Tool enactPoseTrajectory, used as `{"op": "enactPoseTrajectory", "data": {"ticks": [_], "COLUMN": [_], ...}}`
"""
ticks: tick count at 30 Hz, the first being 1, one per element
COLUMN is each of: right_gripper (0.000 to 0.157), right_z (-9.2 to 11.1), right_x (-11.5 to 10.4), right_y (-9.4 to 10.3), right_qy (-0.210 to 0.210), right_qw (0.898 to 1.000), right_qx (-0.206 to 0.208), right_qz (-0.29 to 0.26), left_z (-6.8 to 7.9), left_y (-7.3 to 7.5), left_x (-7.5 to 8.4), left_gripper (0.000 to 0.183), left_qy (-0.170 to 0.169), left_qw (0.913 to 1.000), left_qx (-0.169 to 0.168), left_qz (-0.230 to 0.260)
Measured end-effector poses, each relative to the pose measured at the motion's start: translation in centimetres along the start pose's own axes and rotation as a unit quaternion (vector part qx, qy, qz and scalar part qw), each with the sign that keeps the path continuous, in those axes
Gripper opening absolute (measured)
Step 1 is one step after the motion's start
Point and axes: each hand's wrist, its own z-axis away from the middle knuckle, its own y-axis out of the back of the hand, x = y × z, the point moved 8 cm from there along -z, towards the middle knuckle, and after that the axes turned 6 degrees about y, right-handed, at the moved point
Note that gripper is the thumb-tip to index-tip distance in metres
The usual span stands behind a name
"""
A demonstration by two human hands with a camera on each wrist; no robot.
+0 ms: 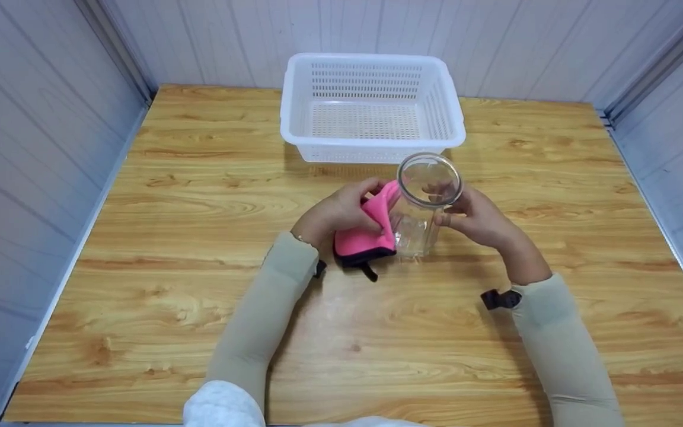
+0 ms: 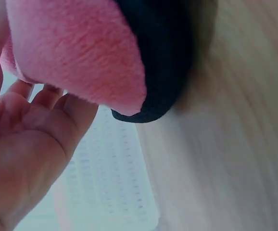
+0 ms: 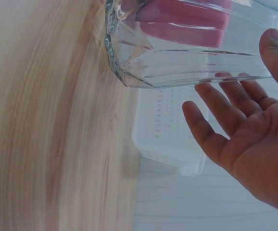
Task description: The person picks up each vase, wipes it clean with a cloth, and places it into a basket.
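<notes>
A pink plush cloth [image 1: 362, 240] with a black border and a short black loop is gripped in my left hand [image 1: 344, 207], thumb on the near side. It lies against the left side of a clear glass jar [image 1: 414, 234], whose round mouth faces up toward the head camera. My right hand [image 1: 478, 219] holds the jar from its right side, thumb in front and fingers behind. In the right wrist view the jar's faceted wall [image 3: 187, 62] shows the pink cloth through it. Whether the jar's base touches the table cannot be told.
A white perforated plastic basket [image 1: 371, 143] stands behind the jar, near the back wall. The wooden table [image 1: 199, 284] is bounded by pale panels [image 1: 33, 118] at the left, back and right. Dark wrist mounts [image 1: 500, 299] sit on both forearms.
</notes>
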Motion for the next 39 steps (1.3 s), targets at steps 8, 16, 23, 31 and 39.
{"op": "enactPoseTrajectory", "data": {"ticks": [8,16,23,31,39], "right_gripper": [0.054,0.051,0.052,0.049,0.05], "right_z": [0.2,0.3,0.3,0.2,0.1], "right_x": [0.0,0.1,0.1,0.0,-0.3], "right_y": [0.0,-0.2,-0.1,-0.1,-0.1], "right_qy": [0.001,-0.002,-0.014,-0.006,0.017], "right_qw": [1.0,0.999,0.999,0.999,0.999], "right_qx": [0.004,0.006,-0.003,-0.002,0.006], "right_qz": [-0.008,-0.039,-0.034,-0.041,-0.028], "left_z": [0.0,0.4,0.8,1.1,0.6], "left_y": [0.1,0.4,0.9,1.3,0.6], "left_x": [0.3,0.8,2.2,4.7,3.7], "left_gripper": [0.071,0.055,0.047,0.042,0.047], "left_qy": [-0.03,-0.081,-0.113,-0.174,-0.108], "left_qw": [0.9983,0.9951,0.9905,0.9769,0.9907], "left_qx": [0.017,0.04,0.076,0.082,0.044], "left_qz": [-0.046,-0.041,0.017,0.094,0.071]}}
